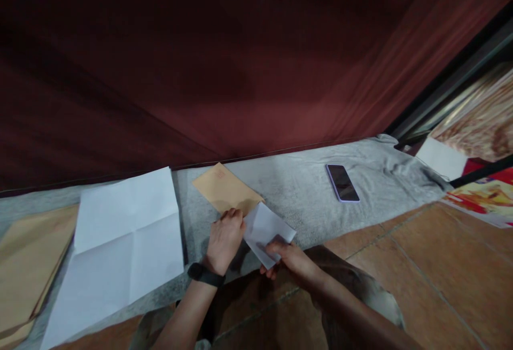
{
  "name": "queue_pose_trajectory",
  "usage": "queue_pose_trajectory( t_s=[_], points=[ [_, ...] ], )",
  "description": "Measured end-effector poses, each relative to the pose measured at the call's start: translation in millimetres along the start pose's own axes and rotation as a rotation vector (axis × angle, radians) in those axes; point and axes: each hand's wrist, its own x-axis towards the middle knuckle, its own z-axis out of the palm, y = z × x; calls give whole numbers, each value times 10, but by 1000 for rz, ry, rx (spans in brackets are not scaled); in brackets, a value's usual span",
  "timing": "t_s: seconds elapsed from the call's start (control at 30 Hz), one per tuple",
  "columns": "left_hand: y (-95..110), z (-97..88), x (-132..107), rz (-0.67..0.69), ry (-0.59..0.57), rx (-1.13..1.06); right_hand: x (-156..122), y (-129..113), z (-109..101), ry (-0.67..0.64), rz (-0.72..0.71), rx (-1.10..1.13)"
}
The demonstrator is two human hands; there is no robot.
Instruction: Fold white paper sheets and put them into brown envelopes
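Observation:
Between my hands a folded white sheet of paper point(266, 227) meets the end of a brown envelope point(224, 187), which has a faint red mark near its far corner. My left hand point(227, 235), with a black band at the wrist, is closed on the envelope's near end; the fingertips curl under and are partly hidden. My right hand point(282, 256) pinches the folded paper, thumb on top and fingers beneath. The paper's left corner lies at the envelope's end; I cannot tell whether it is inside.
Creased white sheets point(132, 243) lie at left, beside a stack of brown envelopes point(34, 264). A phone point(342, 183) rests on the grey cloth point(296, 179) at right. Dark red fabric point(240, 72) hangs behind; tiled floor point(420, 264) shows in front. Printed packaging point(484, 195) is far right.

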Motion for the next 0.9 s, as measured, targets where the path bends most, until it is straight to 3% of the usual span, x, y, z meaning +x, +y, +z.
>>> queue_pose_trajectory(
  t_s=[0.23,0.5,0.9],
  points=[
    [44,30,-4,77,53,53,-14,-37,10,40,59,18],
    [188,-28,20,72,-31,101,-27,-23,-10,20,52,15],
    [136,-47,-30,65,66,106,-49,-108,-103,-23,39,85]
  ],
)
